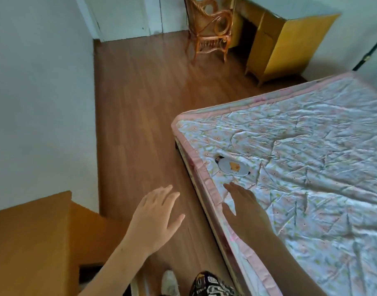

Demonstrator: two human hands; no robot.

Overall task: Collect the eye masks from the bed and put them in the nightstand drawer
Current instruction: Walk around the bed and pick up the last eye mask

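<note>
Both hands are open and hold nothing: the left hand (156,212) hangs over the wooden floor (140,103) at the lower centre of the frame with its fingers spread, and the right hand (244,207) reaches over the pink edge of the bed (311,146), palm down, fingers pointing up the frame. The bed fills the right half of the picture, covered with a wrinkled flowered quilt. At the lower left stands a brown wooden piece, probably the nightstand (33,242); no open drawer can be seen from here. One eye mask (233,167), white with a small orange picture and a dark strap end, lies on the quilt near the bed edge, just above the right fingertips but not touching them. The step in hand seems to be the reach for this mask. The next move probably needs the right hand to go a little further and pinch the thin mask off the soft cloth.
</note>
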